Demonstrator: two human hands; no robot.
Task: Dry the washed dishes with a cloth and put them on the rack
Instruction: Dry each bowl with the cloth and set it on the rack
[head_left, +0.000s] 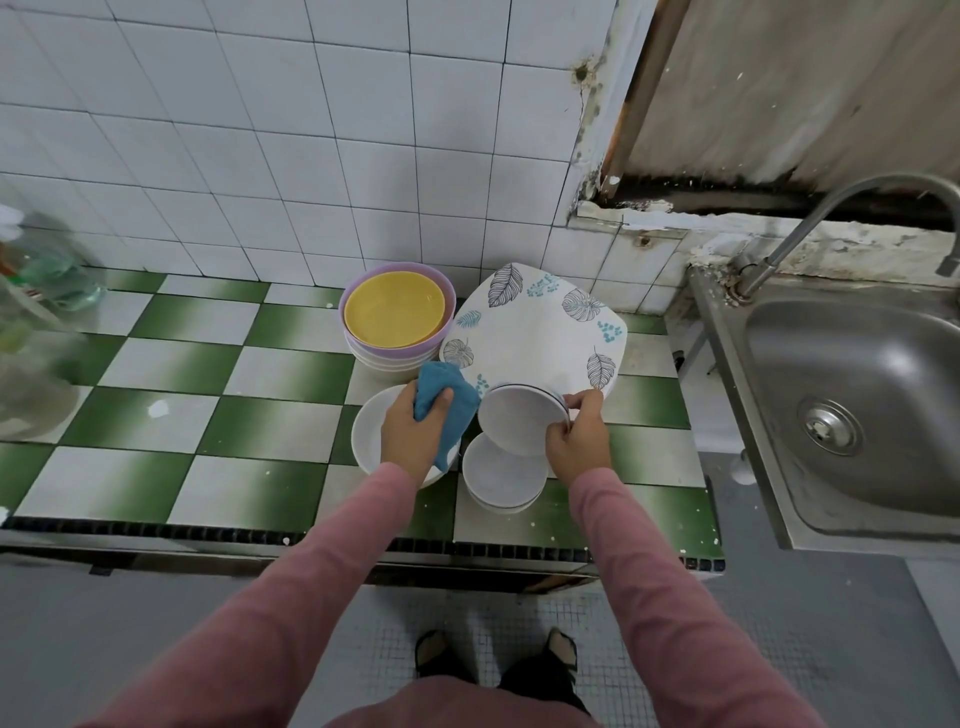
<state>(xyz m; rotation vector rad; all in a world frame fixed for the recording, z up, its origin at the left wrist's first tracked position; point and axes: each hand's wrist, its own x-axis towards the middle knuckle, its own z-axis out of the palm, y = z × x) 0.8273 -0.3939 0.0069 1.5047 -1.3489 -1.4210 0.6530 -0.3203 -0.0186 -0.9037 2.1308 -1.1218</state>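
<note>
My left hand (413, 434) grips a blue cloth (451, 402) above a wide white bowl (370, 434) on the counter. My right hand (576, 436) pinches the rim of a small white bowl (517, 421) with a dark rim line, tilted on its side with its inside facing left. Below it sits a short stack of matching white bowls (498, 480). Behind stand a leaf-patterned square plate (535, 332) and a stack of bowls topped by a yellow one inside a lilac one (395, 314). No rack is in view.
The dishes sit on a green-and-white checkered tiled counter (208, 405). A steel sink (852, 405) with a curved tap (831, 218) is at the right. Blurred bottles (36, 312) stand at the far left. White tiled wall behind.
</note>
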